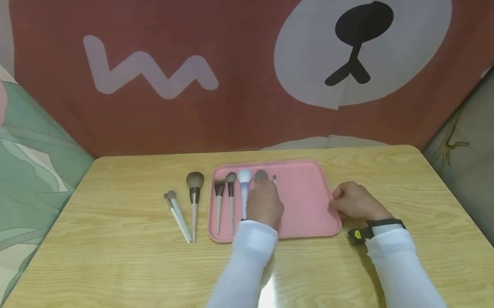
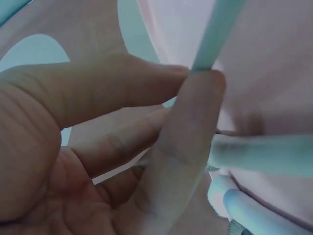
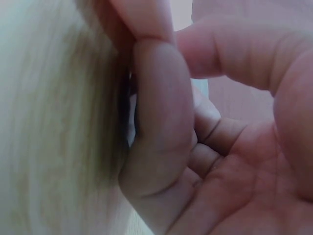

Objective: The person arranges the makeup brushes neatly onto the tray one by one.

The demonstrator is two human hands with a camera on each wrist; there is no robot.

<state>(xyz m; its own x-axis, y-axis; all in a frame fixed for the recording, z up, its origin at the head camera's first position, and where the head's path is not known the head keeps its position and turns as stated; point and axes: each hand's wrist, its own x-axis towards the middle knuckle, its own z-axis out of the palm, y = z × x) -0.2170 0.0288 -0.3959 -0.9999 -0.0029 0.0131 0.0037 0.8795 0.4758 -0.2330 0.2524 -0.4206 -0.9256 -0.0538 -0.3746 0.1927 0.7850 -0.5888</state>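
My left hand (image 1: 264, 204) is over the middle of the pink tray (image 1: 307, 198), pinching the pale handle of a makeup brush (image 2: 217, 36) between thumb and forefinger. A small brush tip (image 1: 274, 178) shows just past that hand, and a round grey brush head (image 1: 260, 175) shows above its knuckles. Left of it on the tray lie a white-tipped brush (image 1: 245, 184), a dark round brush (image 1: 231, 189) and a flat dark brush (image 1: 219, 192). My right hand (image 1: 356, 201) pinches the tray's right rim (image 3: 146, 17) between thumb and curled forefinger.
On the wooden table (image 1: 130, 289), left of the tray, lie a large fluffy brush (image 1: 194, 195) and two slim pale brushes (image 1: 181, 220) close together. A cartoon-printed cloth (image 1: 246, 108) hangs behind the table's far edge. A black strap (image 1: 387, 223) circles the right wrist.
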